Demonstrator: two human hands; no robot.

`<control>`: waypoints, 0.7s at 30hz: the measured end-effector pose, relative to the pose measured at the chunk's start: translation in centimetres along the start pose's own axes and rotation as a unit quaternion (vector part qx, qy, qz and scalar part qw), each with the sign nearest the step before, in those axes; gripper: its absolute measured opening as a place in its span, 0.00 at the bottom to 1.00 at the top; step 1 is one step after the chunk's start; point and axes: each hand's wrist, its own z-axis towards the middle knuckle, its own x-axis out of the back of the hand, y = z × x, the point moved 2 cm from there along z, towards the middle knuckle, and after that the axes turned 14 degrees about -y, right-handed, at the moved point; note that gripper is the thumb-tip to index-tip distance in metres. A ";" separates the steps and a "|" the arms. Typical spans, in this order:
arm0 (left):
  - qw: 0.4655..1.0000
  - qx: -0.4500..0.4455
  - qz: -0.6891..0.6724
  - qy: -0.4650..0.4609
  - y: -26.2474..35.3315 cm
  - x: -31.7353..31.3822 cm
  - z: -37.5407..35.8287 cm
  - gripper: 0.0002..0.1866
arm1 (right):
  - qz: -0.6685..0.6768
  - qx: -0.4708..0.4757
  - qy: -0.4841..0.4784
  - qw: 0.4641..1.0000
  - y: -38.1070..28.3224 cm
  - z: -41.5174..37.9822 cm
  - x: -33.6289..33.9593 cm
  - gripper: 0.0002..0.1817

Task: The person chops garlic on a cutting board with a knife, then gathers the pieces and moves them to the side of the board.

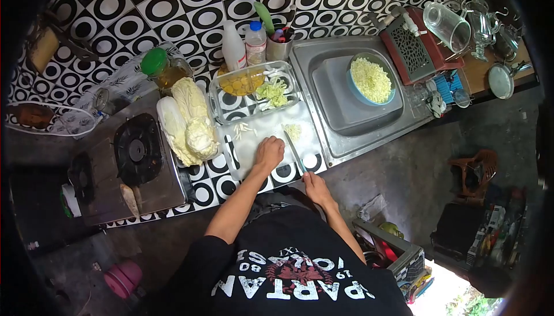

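My right hand grips the handle of a knife, its blade slanting up and left over the pale cutting board. On the board, left of the blade, rests my left hand with curled fingers; whatever lies under them is hidden. Finely chopped pale bits lie by the knife tip. Several thin whitish strips are spread further left. Behind the board stands a clear rectangular container holding pale green cut pieces.
Napa cabbages lie left of the board, beside a gas stove. To the right, a bowl of chopped cabbage sits in the steel sink. Bottles and a green-lidded jar stand along the tiled wall.
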 end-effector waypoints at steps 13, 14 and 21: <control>0.996 -0.012 -0.091 0.008 -1.2 -0.1 0.0 0.02 | -0.036 -0.035 0.032 0.998 -0.1 2.6 -2.4 0.21; 0.995 -0.016 -0.099 0.017 -1.3 -0.2 0.0 0.02 | -0.048 -0.028 0.027 0.998 -0.5 3.3 -2.1 0.22; 0.994 -0.020 -0.102 0.024 -1.3 -0.3 -0.1 0.02 | -0.016 -0.037 -0.017 0.999 -2.3 1.4 -0.6 0.23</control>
